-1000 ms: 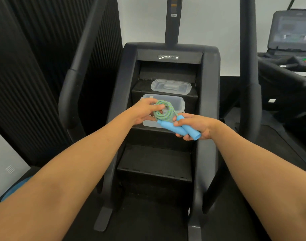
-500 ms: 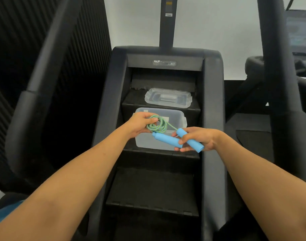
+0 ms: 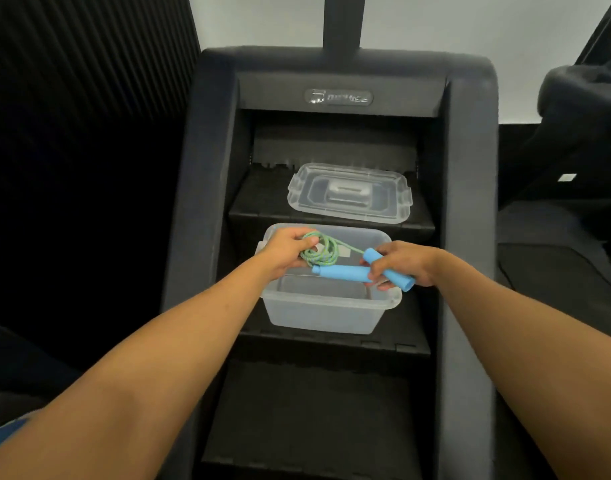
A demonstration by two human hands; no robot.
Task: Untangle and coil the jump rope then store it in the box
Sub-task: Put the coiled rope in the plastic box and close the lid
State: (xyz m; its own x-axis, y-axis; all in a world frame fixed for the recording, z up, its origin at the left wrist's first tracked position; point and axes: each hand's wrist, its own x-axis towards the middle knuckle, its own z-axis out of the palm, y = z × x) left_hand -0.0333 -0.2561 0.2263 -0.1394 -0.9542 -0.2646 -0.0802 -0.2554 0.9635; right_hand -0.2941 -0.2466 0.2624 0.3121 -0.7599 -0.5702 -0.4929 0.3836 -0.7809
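The jump rope has a green cord wound into a small coil (image 3: pixel 319 252) and two light blue handles (image 3: pixel 342 273). My left hand (image 3: pixel 285 251) grips the coil over the left part of the open clear plastic box (image 3: pixel 323 315). My right hand (image 3: pixel 403 265) holds both handles together above the box's right rim. One handle lies across the box opening; the other pokes out past my fingers to the right. A short stretch of cord runs from the coil to the handles. The box stands on a step of a black stair machine.
The clear lid (image 3: pixel 349 192) lies flat on the step above the box. Black side walls of the stair machine (image 3: pixel 470 202) hem the steps in left and right. A lower black step (image 3: pixel 314 403) lies nearer to me. Another dark machine stands at far right.
I have come closer to the machine, so the box looks larger. Both hands with the coiled rope and handles have moved from in front of the box to over its opening.
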